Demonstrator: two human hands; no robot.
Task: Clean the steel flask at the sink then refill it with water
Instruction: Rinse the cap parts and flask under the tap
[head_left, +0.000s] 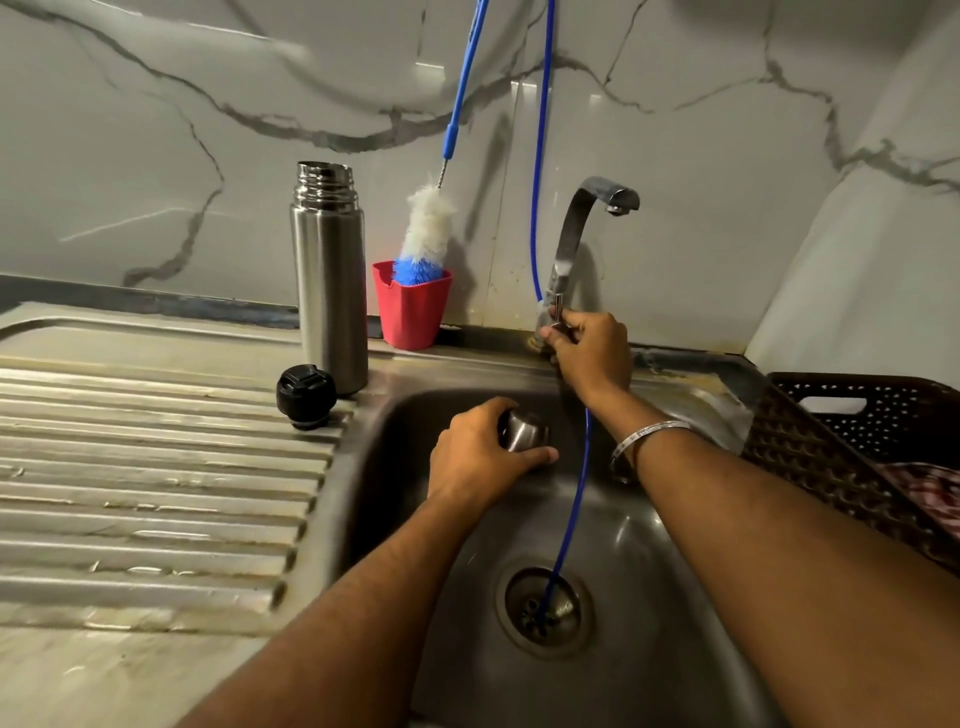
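While the left hand (480, 457) gripped the small steel flask cup (525, 430) below, the right hand (589, 353) pinched the chrome tap's lever (558, 312), likely for rinsing.

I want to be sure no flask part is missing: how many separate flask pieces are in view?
3: the flask body upright on the counter, the black stopper before it, the steel cup in the left hand.

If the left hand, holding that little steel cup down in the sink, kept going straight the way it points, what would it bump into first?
Probably the thin blue tube hanging into the sink, just beyond the steel cup that the left hand holds. Behind that is the right forearm, though depth is hard to judge.
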